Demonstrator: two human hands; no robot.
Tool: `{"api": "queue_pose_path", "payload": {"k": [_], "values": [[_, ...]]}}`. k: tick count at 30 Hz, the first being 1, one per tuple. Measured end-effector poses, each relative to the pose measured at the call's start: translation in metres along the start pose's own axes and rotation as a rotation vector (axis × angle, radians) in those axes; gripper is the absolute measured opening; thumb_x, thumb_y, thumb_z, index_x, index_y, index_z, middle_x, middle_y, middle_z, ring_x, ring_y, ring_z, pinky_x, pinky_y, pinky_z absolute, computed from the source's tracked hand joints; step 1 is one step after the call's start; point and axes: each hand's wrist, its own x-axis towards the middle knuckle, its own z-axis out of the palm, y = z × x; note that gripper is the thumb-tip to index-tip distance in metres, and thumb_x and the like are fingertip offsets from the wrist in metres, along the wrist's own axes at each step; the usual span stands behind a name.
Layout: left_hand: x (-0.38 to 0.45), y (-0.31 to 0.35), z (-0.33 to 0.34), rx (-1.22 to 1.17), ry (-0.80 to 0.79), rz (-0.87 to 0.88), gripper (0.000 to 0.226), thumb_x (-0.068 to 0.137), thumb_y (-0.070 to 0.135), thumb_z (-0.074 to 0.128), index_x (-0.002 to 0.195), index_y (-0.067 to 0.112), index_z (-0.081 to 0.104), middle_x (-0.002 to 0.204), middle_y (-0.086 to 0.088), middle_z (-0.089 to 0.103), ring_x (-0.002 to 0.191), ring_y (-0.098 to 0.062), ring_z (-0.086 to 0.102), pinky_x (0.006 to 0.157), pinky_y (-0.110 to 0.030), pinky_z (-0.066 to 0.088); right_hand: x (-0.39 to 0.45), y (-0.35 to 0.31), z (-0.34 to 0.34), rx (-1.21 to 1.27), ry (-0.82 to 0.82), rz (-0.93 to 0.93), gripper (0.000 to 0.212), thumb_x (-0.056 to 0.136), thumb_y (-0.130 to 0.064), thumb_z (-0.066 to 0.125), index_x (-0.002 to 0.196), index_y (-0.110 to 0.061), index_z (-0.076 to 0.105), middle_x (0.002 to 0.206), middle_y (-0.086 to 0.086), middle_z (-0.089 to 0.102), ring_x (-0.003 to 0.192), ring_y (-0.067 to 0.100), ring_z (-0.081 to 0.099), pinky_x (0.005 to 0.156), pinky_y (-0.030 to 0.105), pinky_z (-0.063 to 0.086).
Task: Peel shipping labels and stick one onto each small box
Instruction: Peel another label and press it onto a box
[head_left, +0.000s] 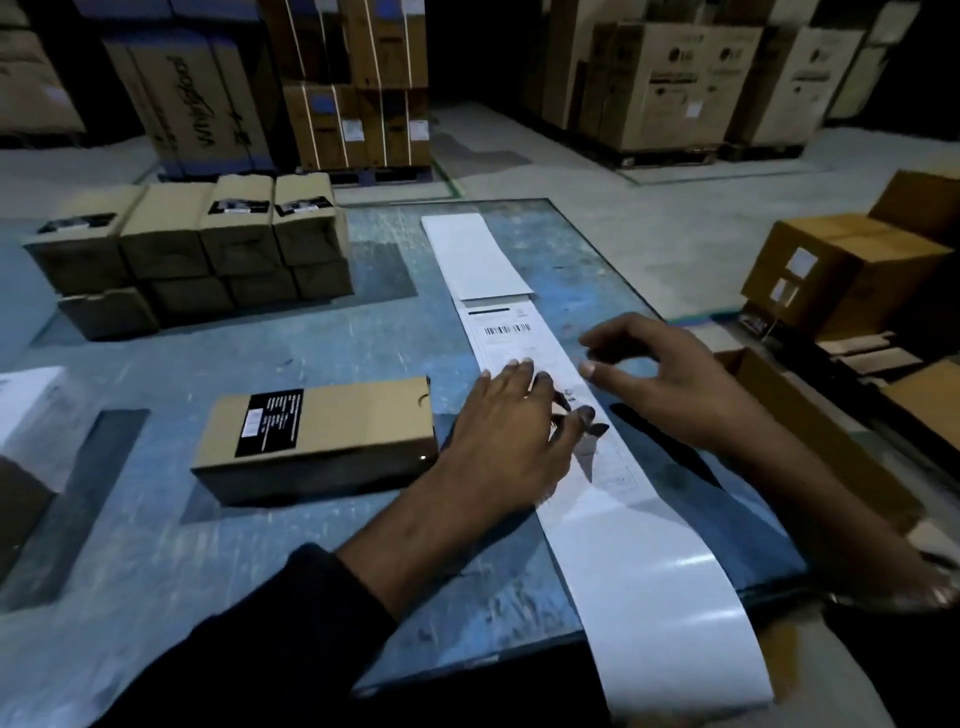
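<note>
1. Left hand (511, 415) fingers lie straight, pressing the label strip (561, 415) flat; right hand (670, 379) hovers, fingers loosely curled, pinching nothing.
2. Strip runs twelve to five o'clock across the blue table (260, 545).
3. Nearest small box (317, 436), nine o'clock of the hands, likely awaits its shipping label.
4. Stacked boxes (208, 244) at ten o'clock: shut, contents unseen.

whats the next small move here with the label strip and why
Probably pinch up the near label's corner with the right hand, which hovers just above the label strip with finger and thumb poised. The left hand presses the strip flat on the table, and the small box waits beside it.
</note>
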Motion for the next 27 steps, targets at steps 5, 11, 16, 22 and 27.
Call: {"api": "queue_pose_path", "payload": {"k": [5, 11, 16, 22, 27], "values": [[-0.061, 0.020, -0.025, -0.019, 0.077, -0.002, 0.057, 0.110, 0.046, 0.039, 0.156, 0.012, 0.043, 0.168, -0.011, 0.034, 0.154, -0.025, 0.027, 0.129, -0.042, 0.014, -0.075, -0.025, 0.008, 0.163, -0.011, 0.022, 0.011, 0.094, -0.029, 0.078, 0.105, -0.032, 0.077, 0.101, -0.015, 0.079, 0.095, -0.001, 0.074, 0.078, 0.015, 0.057], [-0.138, 0.014, -0.011, 0.008, 0.157, -0.062, 0.063, 0.097, 0.066, 0.046, 0.141, 0.025, 0.063, 0.147, 0.007, 0.061, 0.139, -0.016, 0.051, 0.115, -0.030, 0.037, -0.103, -0.018, 0.022, 0.091, -0.209, -0.052, 0.046, 0.079, -0.053, 0.082, 0.123, -0.043, 0.078, 0.145, -0.032, 0.060, 0.134, -0.014, 0.052, 0.104, 0.012, 0.049], [-0.141, 0.012, -0.007, -0.101, 0.163, -0.112, 0.072, 0.090, 0.077, 0.049, 0.145, 0.032, 0.060, 0.154, 0.013, 0.054, 0.145, -0.008, 0.040, 0.111, -0.023, 0.028, -0.101, -0.020, 0.023, 0.004, -0.226, -0.113, 0.046, 0.076, -0.059, 0.080, 0.121, -0.052, 0.076, 0.141, -0.039, 0.058, 0.137, -0.016, 0.046, 0.104, 0.007, 0.045], [-0.142, 0.015, -0.008, -0.165, 0.222, -0.118, 0.062, 0.092, 0.077, 0.051, 0.136, 0.036, 0.065, 0.147, 0.016, 0.057, 0.140, -0.004, 0.042, 0.109, -0.018, 0.029, -0.102, -0.020, 0.024, 0.010, -0.101, -0.187, 0.031, 0.082, -0.043, 0.084, 0.113, -0.038, 0.083, 0.120, -0.026, 0.075, 0.125, 0.000, 0.065, 0.099, 0.017, 0.053], [-0.133, 0.014, -0.012, -0.370, 0.325, -0.154, 0.035, 0.090, 0.068, 0.062, 0.102, 0.039, 0.078, 0.115, 0.028, 0.062, 0.120, 0.007, 0.049, 0.094, -0.012, 0.040, -0.106, -0.018, 0.027, 0.032, -0.057, -0.253, 0.023, 0.091, -0.038, 0.084, 0.112, -0.028, 0.084, 0.113, -0.020, 0.078, 0.114, 0.009, 0.073, 0.093, 0.030, 0.060]]}}
